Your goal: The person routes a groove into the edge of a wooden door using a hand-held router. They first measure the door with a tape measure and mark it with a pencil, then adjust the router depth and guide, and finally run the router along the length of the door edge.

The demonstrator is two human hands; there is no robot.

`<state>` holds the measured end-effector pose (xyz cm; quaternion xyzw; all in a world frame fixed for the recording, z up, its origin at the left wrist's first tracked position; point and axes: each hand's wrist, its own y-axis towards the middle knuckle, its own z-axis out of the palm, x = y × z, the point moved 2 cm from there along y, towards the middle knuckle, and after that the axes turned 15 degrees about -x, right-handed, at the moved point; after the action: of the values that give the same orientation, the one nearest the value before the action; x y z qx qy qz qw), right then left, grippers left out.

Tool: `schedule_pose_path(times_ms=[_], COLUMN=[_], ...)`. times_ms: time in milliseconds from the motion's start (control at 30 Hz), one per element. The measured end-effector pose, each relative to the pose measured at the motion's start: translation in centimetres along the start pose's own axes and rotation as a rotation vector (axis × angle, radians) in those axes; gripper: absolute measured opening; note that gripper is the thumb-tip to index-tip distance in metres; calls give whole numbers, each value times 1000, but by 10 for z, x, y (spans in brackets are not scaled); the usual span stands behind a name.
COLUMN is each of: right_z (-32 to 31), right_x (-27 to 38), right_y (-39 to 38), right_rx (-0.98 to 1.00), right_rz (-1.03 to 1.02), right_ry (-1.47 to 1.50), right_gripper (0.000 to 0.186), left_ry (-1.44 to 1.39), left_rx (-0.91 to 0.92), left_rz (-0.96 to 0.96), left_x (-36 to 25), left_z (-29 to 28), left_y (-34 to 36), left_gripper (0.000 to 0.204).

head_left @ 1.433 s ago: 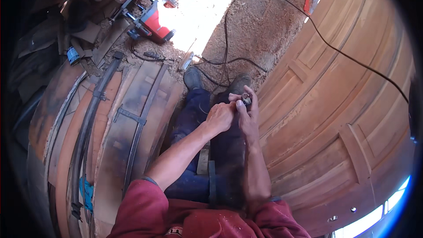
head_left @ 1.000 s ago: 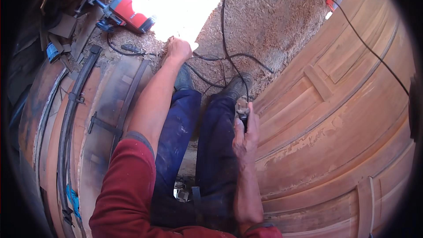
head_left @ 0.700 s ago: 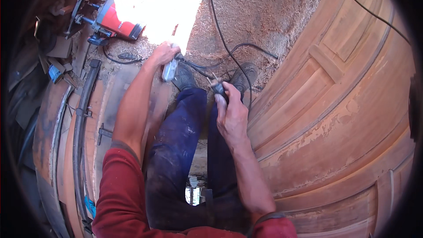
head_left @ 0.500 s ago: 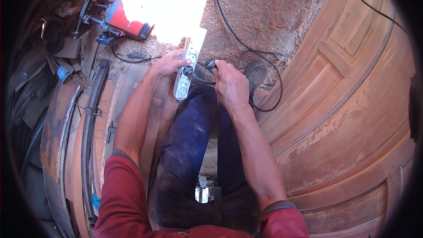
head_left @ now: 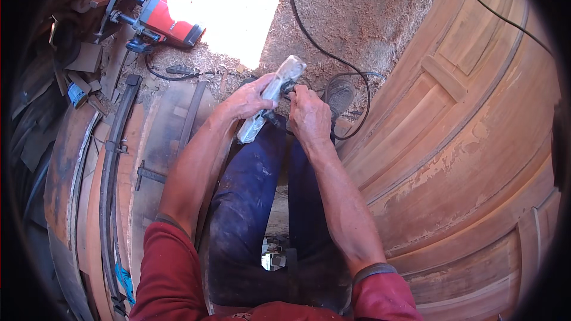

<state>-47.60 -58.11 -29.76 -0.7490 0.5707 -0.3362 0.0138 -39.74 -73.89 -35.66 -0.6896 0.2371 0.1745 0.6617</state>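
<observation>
A white power strip (head_left: 252, 127) is held tilted above my knees, turned so its socket side faces right. My left hand (head_left: 247, 100) grips it around the middle, thumb across the top. Pinched in the fingers of my right hand (head_left: 310, 114) is a dark plug (head_left: 288, 87), up against the strip's right side near its far end. Whether its pins are in a socket is hidden. Another black plug (head_left: 270, 117) sits in the strip closer to me.
A red router (head_left: 169, 24) lies on the shavings at far left. Black cable (head_left: 315, 41) loops beyond my right hand. A panelled wooden door (head_left: 440, 160) fills the right side. Boards and a long bar clamp (head_left: 113, 160) lie on the left, beside a small blue can (head_left: 77, 94).
My left hand has tilted and rolled the strip, so its sockets turned from facing up to facing right. The plug in my right hand has come against the strip.
</observation>
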Motion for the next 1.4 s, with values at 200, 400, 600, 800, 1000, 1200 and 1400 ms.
schedule_pose_path(times_ms=[200,400,600,800,1000,1200,1400], right_z=[3,-10,-143,-330,-564,-713,-623], right_x=[9,24,116,195,288,139,-133], right_y=[-7,8,7,-59,-147,-174,-172], right_rx=[-25,-85,-444,-449,-341,-722,-953], right_rz=[17,-34,-121,41,-287,-128,389], right_ry=[74,59,207,398,605,1127,296], right_gripper=[14,13,43,39,38,25,27], left_ry=[-118,-215,700,538,240,-151,534], left_rx=[-41,-243,-784,-458,-300,-359,-326], left_rz=[-11,-24,221,348,802,872,1465], left_x=[14,-25,-63,-209,-392,-575,-631], left_z=[9,1,-102,-33,46,131,228], left_y=[-7,-20,-36,-180,-347,-387,-435], left_gripper=[62,67,88,64,62,83,69])
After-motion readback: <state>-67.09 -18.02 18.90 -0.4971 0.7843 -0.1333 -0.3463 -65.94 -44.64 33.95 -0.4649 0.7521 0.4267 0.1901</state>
